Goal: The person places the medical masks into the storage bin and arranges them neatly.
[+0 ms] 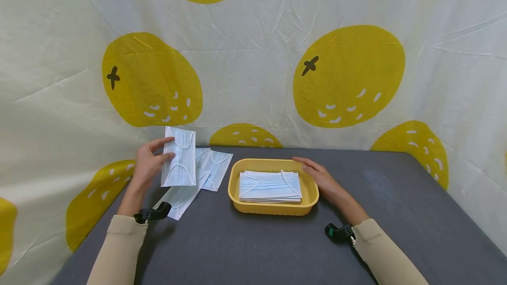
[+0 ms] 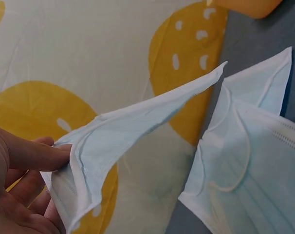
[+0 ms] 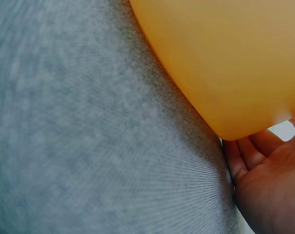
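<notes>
A pale blue face mask (image 1: 180, 157) with white ear loops is pinched by its edge between the thumb and fingers of my left hand (image 1: 149, 162), raised over the left of the table. In the left wrist view the same mask (image 2: 133, 122) appears bent, its far corner pointing right. Beneath it several loose masks (image 1: 215, 168) lie overlapping. My right hand (image 1: 322, 181) rests at the right end of a yellow tray (image 1: 273, 208), fingers along its rim. A stack of face masks (image 1: 270, 187) lies inside the tray. In the right wrist view, fingers (image 3: 249, 156) touch the tray's outer wall.
The dark grey table (image 1: 253, 250) ends at a hanging white curtain (image 1: 253, 87) printed with yellow fruit, which also runs along the left side. A black wrist strap (image 1: 152, 213) sits on the left wrist, another strap (image 1: 339, 232) on the right.
</notes>
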A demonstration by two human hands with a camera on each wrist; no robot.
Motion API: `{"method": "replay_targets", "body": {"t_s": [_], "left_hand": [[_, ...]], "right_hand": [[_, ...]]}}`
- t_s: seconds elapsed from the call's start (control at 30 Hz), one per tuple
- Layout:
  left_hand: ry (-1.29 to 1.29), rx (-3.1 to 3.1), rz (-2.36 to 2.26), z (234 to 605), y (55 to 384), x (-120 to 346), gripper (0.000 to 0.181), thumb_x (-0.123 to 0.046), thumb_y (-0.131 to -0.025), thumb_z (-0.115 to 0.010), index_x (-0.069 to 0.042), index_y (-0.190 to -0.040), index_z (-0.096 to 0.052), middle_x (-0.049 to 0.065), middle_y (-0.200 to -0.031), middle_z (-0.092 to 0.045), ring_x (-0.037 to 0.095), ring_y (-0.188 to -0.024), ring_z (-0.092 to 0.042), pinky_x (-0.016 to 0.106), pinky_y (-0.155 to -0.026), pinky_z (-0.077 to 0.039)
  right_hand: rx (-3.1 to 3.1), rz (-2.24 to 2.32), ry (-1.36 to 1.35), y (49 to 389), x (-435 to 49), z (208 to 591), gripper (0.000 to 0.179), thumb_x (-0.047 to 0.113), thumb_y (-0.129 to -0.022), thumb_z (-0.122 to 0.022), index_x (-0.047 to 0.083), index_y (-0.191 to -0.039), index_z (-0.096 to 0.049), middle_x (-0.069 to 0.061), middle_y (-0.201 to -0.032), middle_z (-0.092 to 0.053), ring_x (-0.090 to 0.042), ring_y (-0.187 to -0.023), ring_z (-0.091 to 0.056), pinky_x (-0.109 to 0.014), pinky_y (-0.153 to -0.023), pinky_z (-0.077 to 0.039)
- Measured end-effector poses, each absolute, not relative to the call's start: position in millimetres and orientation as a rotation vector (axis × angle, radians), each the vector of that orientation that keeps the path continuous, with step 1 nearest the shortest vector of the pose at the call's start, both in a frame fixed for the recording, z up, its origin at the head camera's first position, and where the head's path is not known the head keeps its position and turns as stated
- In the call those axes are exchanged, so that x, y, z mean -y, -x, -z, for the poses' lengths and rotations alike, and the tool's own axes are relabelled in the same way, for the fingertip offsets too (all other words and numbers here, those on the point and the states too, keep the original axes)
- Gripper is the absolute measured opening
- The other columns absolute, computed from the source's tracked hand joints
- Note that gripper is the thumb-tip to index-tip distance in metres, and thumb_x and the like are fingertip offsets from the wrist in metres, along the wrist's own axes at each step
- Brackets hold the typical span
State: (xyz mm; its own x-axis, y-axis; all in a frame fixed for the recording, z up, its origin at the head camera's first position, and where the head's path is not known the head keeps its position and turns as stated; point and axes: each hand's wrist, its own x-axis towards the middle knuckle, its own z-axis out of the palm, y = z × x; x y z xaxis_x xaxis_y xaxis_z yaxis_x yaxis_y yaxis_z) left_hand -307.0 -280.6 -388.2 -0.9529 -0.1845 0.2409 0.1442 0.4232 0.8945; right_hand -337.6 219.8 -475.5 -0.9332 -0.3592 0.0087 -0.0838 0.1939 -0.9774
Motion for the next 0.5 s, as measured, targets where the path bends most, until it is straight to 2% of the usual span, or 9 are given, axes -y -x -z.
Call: {"method": "replay_targets", "body": {"t_s": [0.17,0.5], "left_hand": [[-0.021,2.381,1.589,388,309,272,0.049,0.001,-0.093,-0.07,-0.003,-0.141,-0.062,0.024,-0.148,-0.054,0.034,-0.116,-0.056,0.009,-0.075,-0.051],[0.004,2.377,1.621,390,313,258,0.047,0.003,-0.093,-0.07,-0.003,-0.139,-0.064,0.022,-0.147,-0.056,0.036,-0.111,-0.061,0.012,-0.076,-0.052]], "right_hand": [[-2.248,1.819,0.417,338,-220,476,0.047,0.029,-0.113,-0.04,0.013,-0.157,-0.045,-0.012,-0.163,-0.042,-0.035,-0.147,-0.044,-0.029,-0.107,-0.05],[-2.251,1.813,0.434,339,-221,476,0.047,0.03,-0.113,-0.04,0.014,-0.157,-0.044,-0.013,-0.164,-0.041,-0.036,-0.147,-0.044,-0.034,-0.11,-0.049]]}}
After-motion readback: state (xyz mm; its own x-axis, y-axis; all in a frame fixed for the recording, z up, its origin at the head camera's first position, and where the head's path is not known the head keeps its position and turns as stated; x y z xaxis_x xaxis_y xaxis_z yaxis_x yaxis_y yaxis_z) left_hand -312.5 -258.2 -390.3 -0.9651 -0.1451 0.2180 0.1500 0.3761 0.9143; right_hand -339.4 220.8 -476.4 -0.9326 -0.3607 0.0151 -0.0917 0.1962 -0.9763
